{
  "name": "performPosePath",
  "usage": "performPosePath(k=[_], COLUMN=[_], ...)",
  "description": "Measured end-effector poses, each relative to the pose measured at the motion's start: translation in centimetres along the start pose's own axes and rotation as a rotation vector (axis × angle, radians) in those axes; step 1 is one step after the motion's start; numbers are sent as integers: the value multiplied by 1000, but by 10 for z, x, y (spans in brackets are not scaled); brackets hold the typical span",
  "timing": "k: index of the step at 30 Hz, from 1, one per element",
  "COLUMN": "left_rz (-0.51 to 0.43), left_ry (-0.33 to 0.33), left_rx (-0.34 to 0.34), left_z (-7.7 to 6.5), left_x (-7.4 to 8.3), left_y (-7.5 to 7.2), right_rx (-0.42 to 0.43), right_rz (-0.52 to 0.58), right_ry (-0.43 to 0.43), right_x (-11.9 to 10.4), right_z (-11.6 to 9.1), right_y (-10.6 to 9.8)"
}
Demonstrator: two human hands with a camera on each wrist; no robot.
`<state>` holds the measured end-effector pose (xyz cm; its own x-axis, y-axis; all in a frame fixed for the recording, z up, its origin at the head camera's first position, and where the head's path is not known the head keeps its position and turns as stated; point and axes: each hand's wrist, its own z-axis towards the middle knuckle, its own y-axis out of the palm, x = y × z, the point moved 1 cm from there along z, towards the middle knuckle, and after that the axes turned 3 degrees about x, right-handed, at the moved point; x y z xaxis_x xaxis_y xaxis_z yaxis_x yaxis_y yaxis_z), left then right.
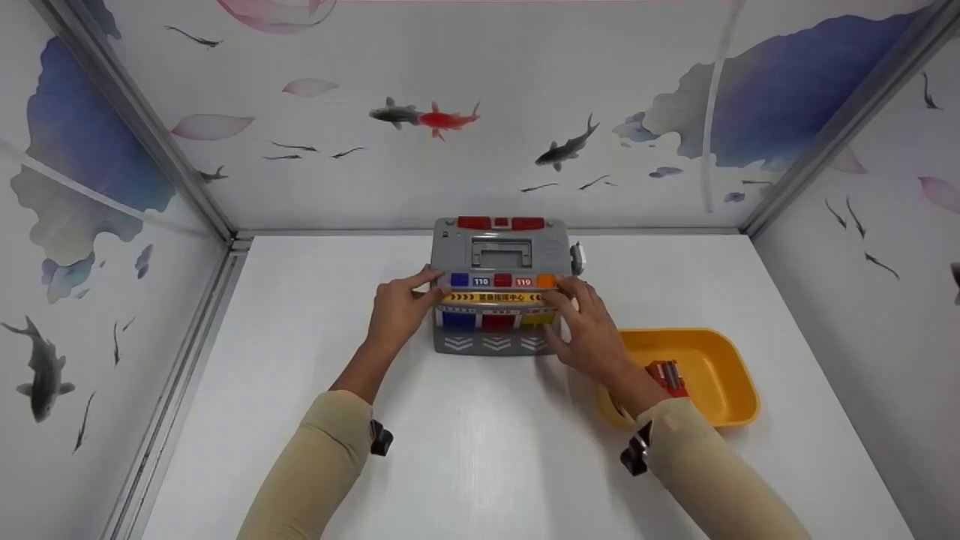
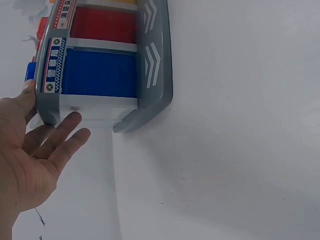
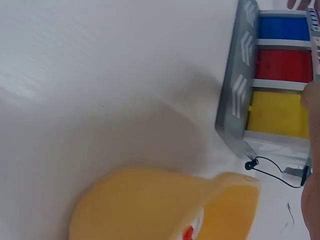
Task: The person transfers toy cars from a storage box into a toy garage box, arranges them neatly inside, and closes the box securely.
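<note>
A grey toy garage stands at the back of the white table, with blue, red and yellow doors along its front and coloured buttons on its roof edge. My left hand grips the roof's left edge; in the left wrist view the thumb of that hand lies by the blue button and the other fingers reach below the roof. At the other end my right hand holds the roof's right edge, fingers on top and thumb in front near the yellow door. The right wrist view cuts off most of that hand.
A yellow tub stands right of the garage, partly under my right forearm. Inside lies a red toy vehicle. A black cord hangs by the garage's right side. White printed walls enclose the table's back and sides.
</note>
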<state>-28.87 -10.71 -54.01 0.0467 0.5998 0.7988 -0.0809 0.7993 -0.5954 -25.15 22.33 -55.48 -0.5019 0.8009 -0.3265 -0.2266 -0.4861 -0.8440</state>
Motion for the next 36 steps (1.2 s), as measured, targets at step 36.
performPosePath(k=[36], left_rz=[37], left_ry=[-30], left_rx=[-101], left_z=[2], left_x=[9], left_y=[-7], right_rx=[-173], right_rz=[17], right_ry=[-191], right_x=[-46], right_z=[49], right_y=[-9])
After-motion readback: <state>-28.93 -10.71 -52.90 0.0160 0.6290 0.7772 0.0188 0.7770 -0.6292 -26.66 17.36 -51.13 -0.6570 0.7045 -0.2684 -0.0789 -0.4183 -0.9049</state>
